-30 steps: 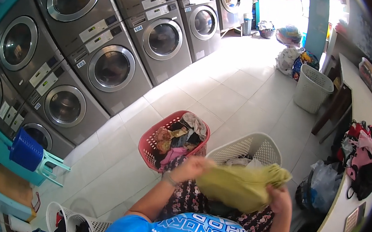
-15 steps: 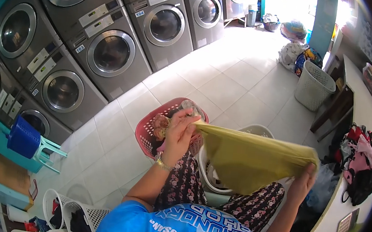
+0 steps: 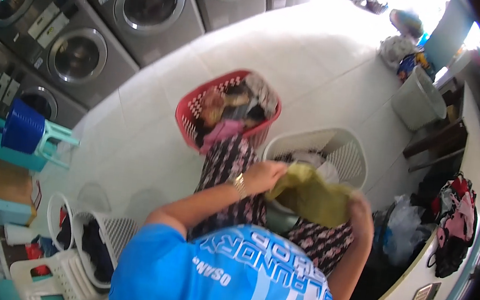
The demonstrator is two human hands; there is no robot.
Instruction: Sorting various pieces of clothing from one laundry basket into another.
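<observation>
A yellow-olive piece of cloth (image 3: 312, 198) is bunched between my two hands, just above my lap. My left hand (image 3: 264, 177) pinches its left end; a gold-coloured band circles that wrist. At the other end my right hand (image 3: 362, 215), a little blurred, grips the fabric. Just beyond the cloth stands a white laundry basket (image 3: 352, 144) with pale clothes (image 3: 313, 160) inside, partly hidden by the cloth and my hands. To its left a red laundry basket (image 3: 190, 94) holds mixed garments (image 3: 234, 107), with a pink one hanging at the near rim.
Stacked dryers (image 3: 150, 2) line the left wall. A blue bin (image 3: 30, 127) and a green stool (image 3: 54, 143) stand left. At right, a table (image 3: 408, 287) carries a pile of clothes (image 3: 458, 213). An off-white basket (image 3: 417, 102) stands farther back; white baskets (image 3: 99, 252) sit lower left.
The cloth, stretched wide and higher before, is now gathered lower and closer to me. My hands have come nearer together. The head view has tilted down, showing more of both baskets.
</observation>
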